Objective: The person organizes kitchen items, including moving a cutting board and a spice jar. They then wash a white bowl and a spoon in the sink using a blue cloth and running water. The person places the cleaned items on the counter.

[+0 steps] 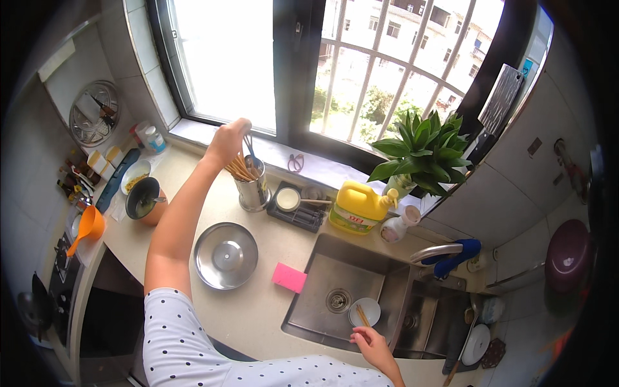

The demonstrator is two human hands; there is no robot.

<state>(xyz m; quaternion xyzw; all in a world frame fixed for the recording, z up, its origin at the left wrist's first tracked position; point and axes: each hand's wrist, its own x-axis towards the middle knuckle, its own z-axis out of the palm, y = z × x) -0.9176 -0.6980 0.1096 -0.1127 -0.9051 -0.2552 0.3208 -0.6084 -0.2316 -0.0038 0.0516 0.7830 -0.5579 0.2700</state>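
My left hand [228, 143] is raised over a metal utensil holder [253, 195] by the window. Its fingers are closed at the top of a thin dark utensil [249, 147] whose lower end is hidden in the holder. Several wooden chopsticks [240, 169] stand in that holder too. Low at the right, my right hand [375, 347] is at the near edge of a white bowl [374, 307] in the sink [327, 284]. A few chopsticks [362, 315] slant over this bowl, their near ends at my closed fingers.
A steel basin [225, 274] and a pink sponge [289, 277] lie on the counter. Behind the sink stand a yellow jug [356, 208], a white vase [400, 226] and a leafy plant [422, 151]. A dark pot [145, 198] is left of my arm; a faucet [437, 252] overhangs the sink.
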